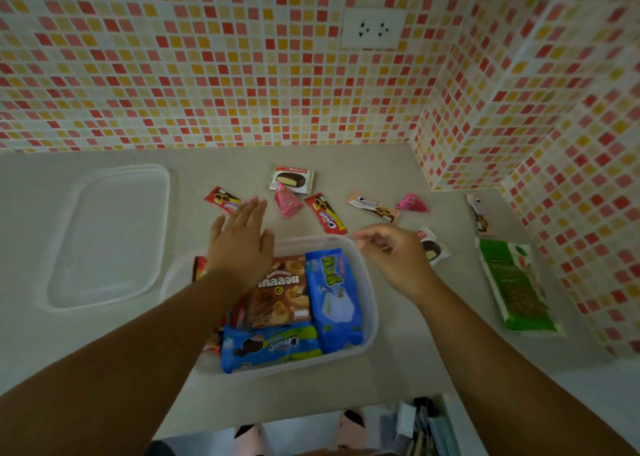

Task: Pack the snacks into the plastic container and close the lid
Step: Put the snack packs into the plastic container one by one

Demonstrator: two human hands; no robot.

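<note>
We are mid-packing: the plastic container (367,324) sits near us on the bench (398,369), several packets inside. Our left hand (239,240), fingers spread, reaches toward 12 o'clock for a small red snack (221,199); our right hand (391,258) hovers loosely curled, empty. The lid (110,237) waits at 10 o'clock.

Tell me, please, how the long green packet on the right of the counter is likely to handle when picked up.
The green packet looks like thin, glossy wrapping, so it may be slippery and crinkle. It is long and lies flat, so it probably sags if lifted by one end. It seems unlikely to roll.
</note>
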